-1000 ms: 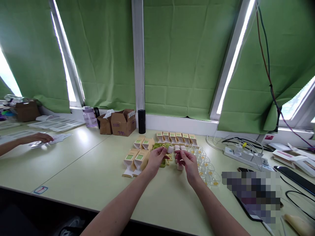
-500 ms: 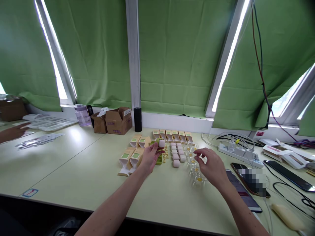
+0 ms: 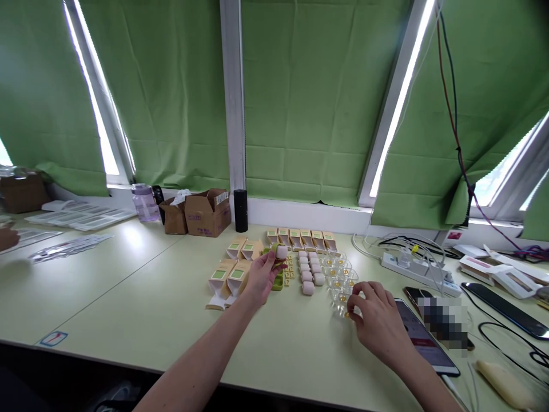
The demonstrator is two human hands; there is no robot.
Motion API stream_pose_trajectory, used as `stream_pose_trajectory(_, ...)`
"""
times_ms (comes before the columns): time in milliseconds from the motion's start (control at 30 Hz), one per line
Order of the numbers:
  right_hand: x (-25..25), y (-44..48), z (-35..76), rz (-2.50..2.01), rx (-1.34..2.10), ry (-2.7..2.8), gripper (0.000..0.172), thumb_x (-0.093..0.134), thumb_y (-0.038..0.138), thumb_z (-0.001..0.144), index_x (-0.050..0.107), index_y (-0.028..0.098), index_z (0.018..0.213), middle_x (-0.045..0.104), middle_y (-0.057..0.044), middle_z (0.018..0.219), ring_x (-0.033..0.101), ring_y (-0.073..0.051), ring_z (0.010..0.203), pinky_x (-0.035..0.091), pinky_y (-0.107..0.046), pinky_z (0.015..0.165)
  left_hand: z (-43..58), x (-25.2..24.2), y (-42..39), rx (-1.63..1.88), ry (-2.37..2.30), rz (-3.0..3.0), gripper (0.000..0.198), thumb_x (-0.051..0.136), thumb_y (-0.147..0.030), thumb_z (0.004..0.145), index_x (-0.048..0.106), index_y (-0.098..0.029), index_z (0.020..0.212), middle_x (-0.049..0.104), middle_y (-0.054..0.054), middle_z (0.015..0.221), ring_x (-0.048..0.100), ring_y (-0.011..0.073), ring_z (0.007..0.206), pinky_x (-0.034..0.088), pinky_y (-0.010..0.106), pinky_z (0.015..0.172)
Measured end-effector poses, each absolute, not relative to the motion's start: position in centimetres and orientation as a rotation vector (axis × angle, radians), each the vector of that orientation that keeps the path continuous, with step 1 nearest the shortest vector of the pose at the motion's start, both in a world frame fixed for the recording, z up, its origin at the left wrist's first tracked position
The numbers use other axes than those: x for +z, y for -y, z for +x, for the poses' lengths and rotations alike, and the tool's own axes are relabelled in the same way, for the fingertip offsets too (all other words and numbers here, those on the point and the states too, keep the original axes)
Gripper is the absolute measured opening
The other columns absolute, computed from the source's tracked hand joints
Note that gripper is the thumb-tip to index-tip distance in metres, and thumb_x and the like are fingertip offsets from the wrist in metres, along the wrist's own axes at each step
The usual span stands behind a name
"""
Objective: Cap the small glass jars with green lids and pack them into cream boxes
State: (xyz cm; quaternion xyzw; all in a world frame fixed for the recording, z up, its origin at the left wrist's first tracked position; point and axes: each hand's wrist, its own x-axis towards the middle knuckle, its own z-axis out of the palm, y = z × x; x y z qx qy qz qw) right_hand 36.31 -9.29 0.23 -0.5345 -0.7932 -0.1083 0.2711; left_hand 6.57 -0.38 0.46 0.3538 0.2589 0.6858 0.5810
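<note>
My left hand (image 3: 261,277) is closed around a small green case with a pale pink rounded block (image 3: 281,252) at its top. Beneath it on the table lies a green tray-like piece (image 3: 278,281). My right hand (image 3: 377,315) pinches at the nearest clear plastic piece (image 3: 343,312), which has a yellow centre; the fingertips partly cover it. More clear pieces (image 3: 333,272) stretch away behind that one. Pale pink blocks (image 3: 307,288) stand in two columns between my hands, beside small yellow pieces (image 3: 287,282).
Open cartons with green labels (image 3: 218,274) stand left of my left hand, others (image 3: 294,233) at the back. On the right lie phones (image 3: 424,337), a power strip (image 3: 418,272) and cables. A brown box (image 3: 209,213) and black cylinder (image 3: 241,210) stand behind. A co-worker's hand (image 3: 7,237) shows far left.
My right hand has come nearer to me along the clear pieces, down to the nearest one. My left hand stays almost still with the pink block. The co-worker's hand has drawn back leftward.
</note>
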Motion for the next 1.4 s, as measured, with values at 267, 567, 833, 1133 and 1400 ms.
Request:
stream_pose_trajectory(267, 3.2, 5.6, 30.4, -0.832, 0.943, 1.492, 0.025, 0.077, 0.046, 0.086, 0.063, 0.025, 0.088, 0.074, -0.008, 0.107, 0.067, -0.03, 0.114, 0.056, -0.046, 0.094, 6.5, 0.4, 0.5, 1.617, -0.612, 0.844, 0.054, 0.092, -0.058, 0.069, 0.077, -0.012, 0.093, 0.078, 0.012, 0.095, 0.073, 0.0194, 0.084, 0.059, 0.034, 0.081)
stream_pose_trajectory(567, 1.6, 0.3, 24.4, -0.394, 1.531, 0.768, 0.042, 0.096, 0.024, 0.063, 0.07, 0.027, 0.097, 0.078, 0.0, 0.091, 0.076, -0.022, 0.09, 0.062, -0.036, 0.077, 6.5, 0.6, 0.4, 1.675, -0.599, 0.86, 0.052, 0.092, -0.056, 0.068, 0.076, -0.012, 0.09, 0.077, 0.011, 0.093, 0.073, 0.0216, 0.089, 0.059, 0.034, 0.08)
stream_pose_trajectory(833, 0.4, 1.4, 24.0, -0.383, 1.637, 0.742, 0.038, 0.091, 0.039, 0.075, 0.068, 0.026, 0.101, 0.08, -0.003, 0.101, 0.076, -0.02, 0.085, 0.061, -0.03, 0.066, 6.6, 0.7, 0.8, 1.666, -0.623, 0.902, 0.052, 0.091, -0.057, 0.069, 0.076, -0.012, 0.09, 0.077, 0.011, 0.096, 0.073, 0.0217, 0.09, 0.059, 0.033, 0.081)
stream_pose_trajectory(1133, 0.1, 1.2, 23.2, -0.458, 1.474, 0.796, 0.053, 0.096, 0.045, 0.071, 0.065, 0.027, 0.11, 0.078, -0.001, 0.103, 0.076, -0.018, 0.081, 0.059, -0.025, 0.057, 6.6, 1.0, 0.9, 1.693, -0.672, 0.963, 0.051, 0.089, -0.06, 0.07, 0.076, -0.013, 0.087, 0.076, 0.009, 0.094, 0.071, 0.0201, 0.089, 0.061, 0.031, 0.078)
stream_pose_trajectory(1400, 0.0, 1.2, 23.2, -0.571, 1.304, 0.846, 0.052, 0.098, 0.043, 0.067, 0.072, 0.024, 0.108, 0.078, -0.004, 0.108, 0.07, -0.016, 0.085, 0.057, -0.023, 0.062, 6.7, 0.9, 0.9, 1.711, -0.763, 1.037, 0.052, 0.087, -0.063, 0.071, 0.076, -0.014, 0.085, 0.076, 0.008, 0.091, 0.07, 0.0168, 0.078, 0.058, 0.027, 0.071)
